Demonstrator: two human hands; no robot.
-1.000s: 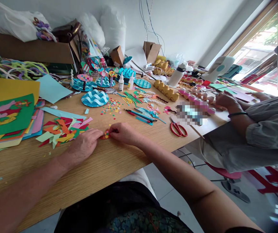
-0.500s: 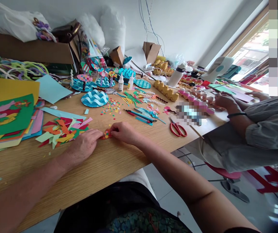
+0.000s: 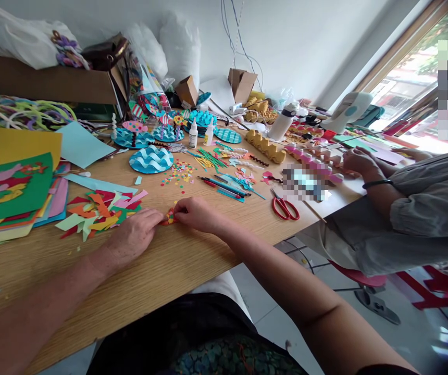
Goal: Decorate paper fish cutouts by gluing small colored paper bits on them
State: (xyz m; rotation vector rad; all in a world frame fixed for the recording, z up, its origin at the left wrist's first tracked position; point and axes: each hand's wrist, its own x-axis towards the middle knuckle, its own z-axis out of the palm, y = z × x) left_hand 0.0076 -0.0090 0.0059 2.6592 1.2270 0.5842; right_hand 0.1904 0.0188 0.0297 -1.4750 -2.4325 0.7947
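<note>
A small red paper cutout (image 3: 170, 217) with yellow and orange dots lies on the wooden table (image 3: 193, 255) between my hands. My left hand (image 3: 140, 229) is closed at its left edge, fingers together and pressing it down. From the other side, my right hand (image 3: 195, 212) has its fingers curled, with thumb and fingertips at the cutout's right end; whether a dot sits in them is hidden. Loose paper dots (image 3: 179, 174) are scattered just beyond. Colourful paper scraps (image 3: 99, 211) form a pile beside my left hand.
Red-handled scissors (image 3: 285, 205) and pens (image 3: 224, 186) lie to the right. Glue bottles (image 3: 193, 134) stand behind a blue wavy paper disc (image 3: 151, 159). Coloured paper sheets (image 3: 13, 192) are stacked at the left. Another person's hands (image 3: 360, 161) are busy at the right.
Both hands stay at the red cutout, with only slight finger movement at its right end. The whole view has shifted a little.
</note>
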